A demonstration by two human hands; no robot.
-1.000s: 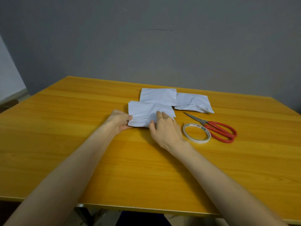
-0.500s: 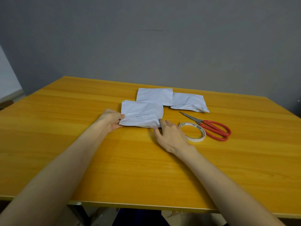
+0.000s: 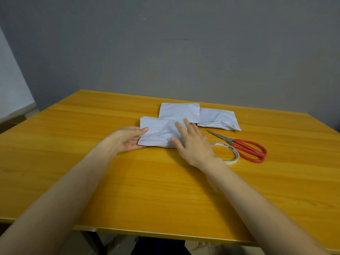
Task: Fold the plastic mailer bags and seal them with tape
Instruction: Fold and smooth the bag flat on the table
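Three white plastic mailer bags lie on the orange wooden table (image 3: 128,190). My left hand (image 3: 128,139) pinches the left edge of the nearest mailer bag (image 3: 158,132), thumb on top and fingers underneath. On that bag's right part my right hand (image 3: 193,144) lies flat with straight fingers, pressing it down. A second mailer bag (image 3: 179,111) lies just behind, and a third, crumpled mailer bag (image 3: 218,119) sits to its right. The roll of white tape (image 3: 230,153) lies flat right of my right hand.
Red-handled scissors (image 3: 246,148) lie beside the tape roll, blades pointing left toward the bags. A grey wall stands behind the table. The table's front edge runs close to me.
My right hand has moved from the bag's lower right corner up onto its top surface, fingers spread flat. My left hand's thumb now shows on top of the bag's left edge.
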